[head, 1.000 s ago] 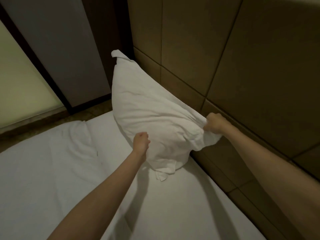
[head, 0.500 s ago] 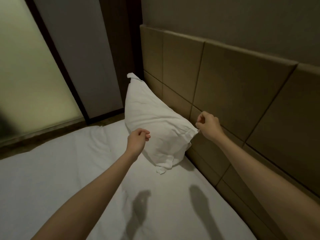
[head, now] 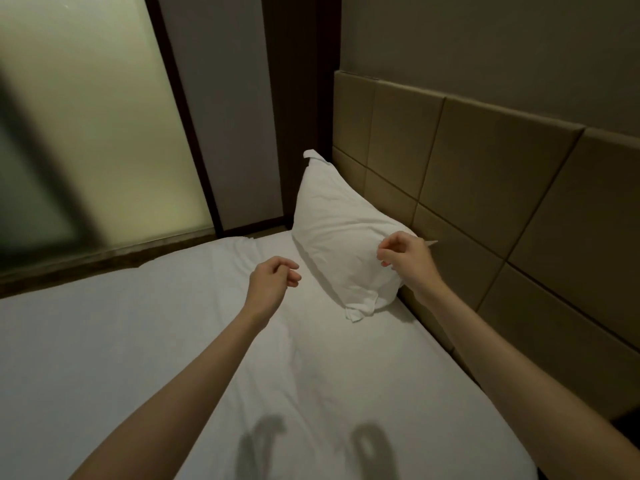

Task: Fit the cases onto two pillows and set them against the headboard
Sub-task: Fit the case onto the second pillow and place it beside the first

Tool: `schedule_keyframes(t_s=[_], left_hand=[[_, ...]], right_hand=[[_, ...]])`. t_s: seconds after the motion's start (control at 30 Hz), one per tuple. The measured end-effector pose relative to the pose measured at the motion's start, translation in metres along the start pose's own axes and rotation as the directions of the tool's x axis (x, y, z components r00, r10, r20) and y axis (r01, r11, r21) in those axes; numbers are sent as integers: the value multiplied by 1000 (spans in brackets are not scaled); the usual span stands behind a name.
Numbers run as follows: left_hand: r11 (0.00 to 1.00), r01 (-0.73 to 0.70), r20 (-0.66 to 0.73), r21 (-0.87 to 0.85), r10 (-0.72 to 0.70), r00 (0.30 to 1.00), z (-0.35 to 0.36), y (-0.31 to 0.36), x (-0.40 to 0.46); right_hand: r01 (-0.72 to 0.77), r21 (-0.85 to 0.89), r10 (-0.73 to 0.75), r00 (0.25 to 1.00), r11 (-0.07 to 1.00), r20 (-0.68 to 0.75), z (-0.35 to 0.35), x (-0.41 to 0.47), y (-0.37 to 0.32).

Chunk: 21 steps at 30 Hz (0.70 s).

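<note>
Left hand: hung empty, fingers loosely curled, above the bed sheet.
Right hand: empty, half-curled, before the pillow.
Pillow: cased, leaned on the headboard.

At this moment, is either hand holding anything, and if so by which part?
Nothing is held. The left hand hovers empty above the sheet. The right hand, fingers loosely curled, is in front of the pillow, gripping no fabric.

White pillow on a plain white bed. Tan headboard divided into square panels by dark seams. Pale green frosted glass in a dark brown frame; grey-beige wall.
</note>
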<state>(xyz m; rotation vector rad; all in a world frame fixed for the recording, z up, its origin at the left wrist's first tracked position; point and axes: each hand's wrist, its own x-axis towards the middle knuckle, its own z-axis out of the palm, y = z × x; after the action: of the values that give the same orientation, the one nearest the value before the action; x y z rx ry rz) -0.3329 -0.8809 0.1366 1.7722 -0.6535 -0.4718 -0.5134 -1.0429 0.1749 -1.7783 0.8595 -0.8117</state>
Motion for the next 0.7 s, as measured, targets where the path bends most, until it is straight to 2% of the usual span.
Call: schedule_keyframes(t_s=[0.13, 0.3, 0.5, 0.7], left_hand=[[998, 37, -6, -53, -37, 999, -21, -12, -36], [993, 77, -45, -89, -81, 996, -38, -23, -74], [983, 121, -166, -136, -143, 976, -62, -42, -119], [944, 195, -307, -268, -276, 911, -114, -67, -180]], right_hand=[[-24, 98, 21, 999, 995, 36, 18, -40, -8], [-61, 135, 46, 993, 989, 106, 25, -72, -7], [-120, 120, 89, 967, 985, 237, 50, -94, 0], [-176, 119, 117, 914, 977, 389, 105, -144, -3]])
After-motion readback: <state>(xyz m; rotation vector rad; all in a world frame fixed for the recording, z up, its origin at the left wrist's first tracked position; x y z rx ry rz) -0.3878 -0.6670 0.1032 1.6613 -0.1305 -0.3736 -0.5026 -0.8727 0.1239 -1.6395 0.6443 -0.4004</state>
